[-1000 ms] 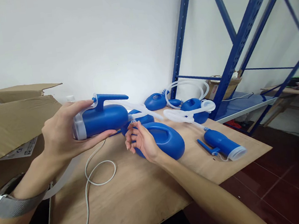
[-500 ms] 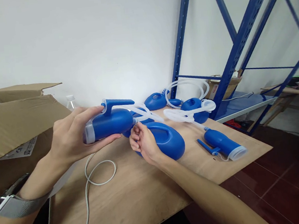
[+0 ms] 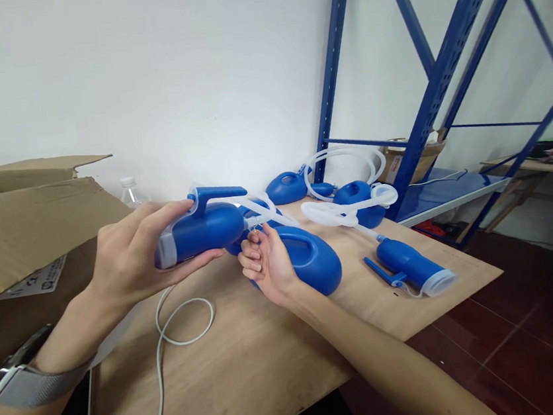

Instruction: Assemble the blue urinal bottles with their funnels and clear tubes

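Note:
My left hand (image 3: pixel 134 250) is wrapped round a blue plastic urinal head (image 3: pixel 209 227) with a flip handle on top and a clear cap at its near end. It is held level above the table, its narrow nozzle pointing right. A clear tube (image 3: pixel 258 221) meets the nozzle. Just under that joint my right hand (image 3: pixel 269 265) is closed, thumb and finger pinching a small shiny clip (image 3: pixel 254 230), partly hidden by the fingers. Behind the right hand rests a blue urinal bottle (image 3: pixel 320 262) with a moulded grip.
Another blue urinal head (image 3: pixel 415 265) lies at the table's right, joined to coiled white tubing (image 3: pixel 330 213). More blue bottles (image 3: pixel 287 187) stand at the back. An open cardboard box (image 3: pixel 34 228), a white cable (image 3: pixel 159 361) and a phone-like device are left. Blue shelving (image 3: pixel 419 124) rises behind.
My right hand has turned slightly, its thumb now more upright and a little lower than the nozzle, so the tube at the joint shows more. The left hand has hardly moved.

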Demonstrator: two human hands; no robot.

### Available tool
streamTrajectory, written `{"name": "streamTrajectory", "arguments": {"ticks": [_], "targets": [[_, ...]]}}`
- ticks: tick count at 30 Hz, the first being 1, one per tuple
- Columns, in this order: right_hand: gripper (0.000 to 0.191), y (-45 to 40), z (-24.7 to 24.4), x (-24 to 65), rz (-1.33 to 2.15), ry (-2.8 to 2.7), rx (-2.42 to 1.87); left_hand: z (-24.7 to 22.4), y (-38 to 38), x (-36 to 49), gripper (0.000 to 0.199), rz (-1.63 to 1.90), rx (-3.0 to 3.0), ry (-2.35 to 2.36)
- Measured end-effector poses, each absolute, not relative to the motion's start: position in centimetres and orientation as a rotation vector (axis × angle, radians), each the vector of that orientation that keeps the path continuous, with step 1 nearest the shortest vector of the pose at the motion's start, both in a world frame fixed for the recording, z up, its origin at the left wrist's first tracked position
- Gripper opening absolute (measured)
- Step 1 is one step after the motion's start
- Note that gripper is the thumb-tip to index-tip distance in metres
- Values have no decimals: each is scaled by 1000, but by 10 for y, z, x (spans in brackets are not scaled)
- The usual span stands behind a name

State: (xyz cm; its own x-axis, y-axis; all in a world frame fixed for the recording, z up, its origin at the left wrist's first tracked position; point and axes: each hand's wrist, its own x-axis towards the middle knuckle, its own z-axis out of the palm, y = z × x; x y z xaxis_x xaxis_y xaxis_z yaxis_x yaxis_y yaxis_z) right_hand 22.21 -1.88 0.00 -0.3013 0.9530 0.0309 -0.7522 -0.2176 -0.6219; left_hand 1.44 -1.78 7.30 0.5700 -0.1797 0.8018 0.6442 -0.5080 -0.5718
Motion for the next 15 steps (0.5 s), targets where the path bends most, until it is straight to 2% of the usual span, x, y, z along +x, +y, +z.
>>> {"name": "streamTrajectory", "arguments": {"ticks": [15], "targets": [[35,-19,-3,217,1714,-680,-525,75,-21,13,76,-1077,-1835,-412]]}}
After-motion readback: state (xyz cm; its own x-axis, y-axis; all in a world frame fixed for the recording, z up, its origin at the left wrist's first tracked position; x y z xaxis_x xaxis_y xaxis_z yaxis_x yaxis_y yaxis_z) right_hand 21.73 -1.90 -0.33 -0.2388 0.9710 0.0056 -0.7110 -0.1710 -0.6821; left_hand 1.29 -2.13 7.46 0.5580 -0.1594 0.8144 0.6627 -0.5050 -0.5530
